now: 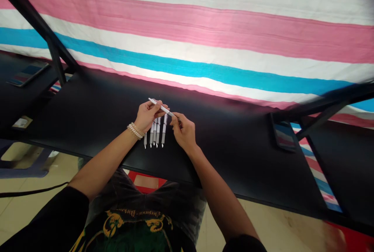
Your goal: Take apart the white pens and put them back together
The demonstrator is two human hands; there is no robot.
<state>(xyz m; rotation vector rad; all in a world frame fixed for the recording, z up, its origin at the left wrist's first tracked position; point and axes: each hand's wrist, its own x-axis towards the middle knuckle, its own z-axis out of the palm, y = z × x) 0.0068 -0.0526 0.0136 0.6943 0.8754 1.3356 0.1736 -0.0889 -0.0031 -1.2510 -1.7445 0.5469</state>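
Note:
A white pen (pixel 165 109) is held slantwise above the black table between my two hands. My left hand (pixel 149 115), with a beaded bracelet (pixel 135 131) at the wrist, pinches it near its upper left end. The fingers of my right hand (pixel 184 130) are closed round the dark tip end at the lower right. Below and between the hands, several white pens (pixel 157 135) lie side by side on the table, their tips toward me. The upper parts of some are hidden by my left hand.
The black table (pixel 233 147) spans the view, with a striped cloth (pixel 204 49) hanging behind it. A phone-like dark object (pixel 283 133) lies by the right metal brace, another (pixel 27 73) at the far left. A red stool (pixel 146 182) shows below the table's edge.

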